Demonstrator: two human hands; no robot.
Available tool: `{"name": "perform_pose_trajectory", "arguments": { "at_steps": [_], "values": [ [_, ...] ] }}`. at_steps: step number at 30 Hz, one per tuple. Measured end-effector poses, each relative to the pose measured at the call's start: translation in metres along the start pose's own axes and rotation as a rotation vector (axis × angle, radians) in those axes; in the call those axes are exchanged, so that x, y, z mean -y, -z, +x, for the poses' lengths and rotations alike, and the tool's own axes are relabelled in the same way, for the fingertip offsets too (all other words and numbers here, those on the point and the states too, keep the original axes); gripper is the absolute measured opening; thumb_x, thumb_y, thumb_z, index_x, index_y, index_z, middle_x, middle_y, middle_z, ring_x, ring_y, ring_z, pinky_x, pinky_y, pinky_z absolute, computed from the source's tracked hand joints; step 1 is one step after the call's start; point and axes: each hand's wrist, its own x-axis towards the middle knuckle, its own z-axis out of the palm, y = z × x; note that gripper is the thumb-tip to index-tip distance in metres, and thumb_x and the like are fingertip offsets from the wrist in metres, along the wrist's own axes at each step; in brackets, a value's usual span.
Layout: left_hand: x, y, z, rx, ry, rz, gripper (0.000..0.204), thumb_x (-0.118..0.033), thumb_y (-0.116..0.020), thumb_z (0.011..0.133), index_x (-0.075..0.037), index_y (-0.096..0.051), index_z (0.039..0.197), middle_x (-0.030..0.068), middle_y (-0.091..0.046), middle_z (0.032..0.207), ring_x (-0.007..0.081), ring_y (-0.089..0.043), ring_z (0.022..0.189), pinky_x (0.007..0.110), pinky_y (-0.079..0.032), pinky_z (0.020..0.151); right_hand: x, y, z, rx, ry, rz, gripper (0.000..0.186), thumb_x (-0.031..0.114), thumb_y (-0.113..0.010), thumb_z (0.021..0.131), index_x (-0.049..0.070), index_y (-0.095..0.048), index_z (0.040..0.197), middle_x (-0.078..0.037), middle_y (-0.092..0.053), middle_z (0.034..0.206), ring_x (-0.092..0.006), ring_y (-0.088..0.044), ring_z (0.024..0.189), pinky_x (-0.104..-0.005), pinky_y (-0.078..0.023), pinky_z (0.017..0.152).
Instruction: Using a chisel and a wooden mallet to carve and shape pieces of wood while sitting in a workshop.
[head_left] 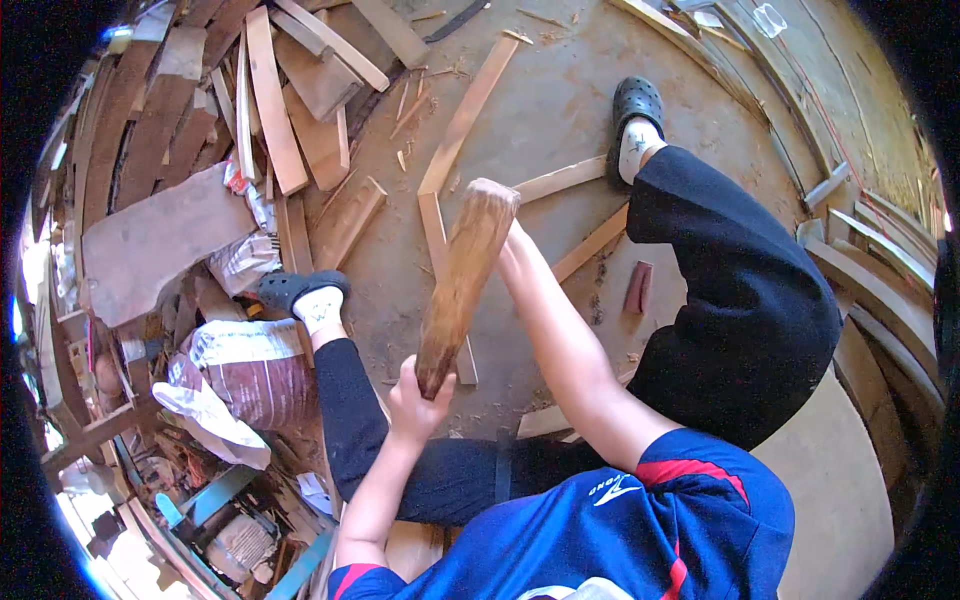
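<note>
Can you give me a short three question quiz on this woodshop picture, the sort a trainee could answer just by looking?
1. True or false: the person holds the rounded wooden piece with both hands.
2. Which hand grips the near, lower end of that piece? A) left hand B) right hand C) neither
3. Fill in: the small reddish block lies on the concrete floor beside the person's ____ leg.

Key
1. True: the left hand grips the lower end and the right hand meets the far end.
2. A
3. right; the block lies apart from the hands, next to the dark trouser leg.
</note>
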Motion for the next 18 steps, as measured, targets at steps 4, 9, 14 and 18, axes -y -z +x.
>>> {"name": "perform_pose_trajectory", "arguments": {
  "at_steps": [4,9,14,18],
  "values": [
    [-0.002,-0.005,-0.001,0.000,0.129,-0.032,0.053,-0.034,-0.071,0.082,0.001,-0.047,0.114,0.0210,-0.063,0.080,0.0391,-0.065,0.072,0.043,-0.052,0.062,-0.004,-0.003,-0.007,-0.109,0.008,-0.004,0.039,0.020,-0.029,0.099,-0.006,-0.054,0.111,-0.018,-0.066,0.090,-0.0266,-0.065,0.078,-0.0338,-0.055,0.073],
    [-0.009,-0.004,-0.008,0.128,0.271,-0.047,0.049,-0.031,-0.070,0.083,0.000,-0.047,0.112,0.0218,-0.064,0.081,0.0385,-0.066,0.074,0.041,-0.052,0.062,-0.009,-0.013,-0.017,0.004,0.078,-0.031,0.033,0.014,-0.029,0.097,-0.006,-0.049,0.111,-0.019,-0.062,0.098,-0.0267,-0.063,0.080,-0.0339,-0.054,0.073],
    [-0.010,-0.004,-0.009,-0.018,0.125,-0.173,0.048,-0.028,-0.070,0.083,0.003,-0.047,0.112,0.0193,-0.064,0.079,0.0351,-0.066,0.074,0.040,-0.052,0.064,-0.007,-0.020,-0.015,0.037,0.047,0.017,0.019,0.009,-0.028,0.091,-0.001,-0.044,0.095,-0.013,-0.053,0.083,-0.0224,-0.054,0.069,-0.0338,-0.050,0.063],
    [-0.005,-0.006,-0.004,0.092,0.241,0.040,0.048,-0.031,-0.069,0.083,0.001,-0.046,0.110,0.0233,-0.061,0.069,0.0434,-0.063,0.066,0.046,-0.050,0.055,-0.002,-0.017,-0.001,0.028,0.022,0.032,0.013,0.005,-0.028,0.087,0.004,-0.040,0.082,-0.008,-0.045,0.071,-0.0190,-0.046,0.060,-0.0336,-0.046,0.056]
  ]
}}
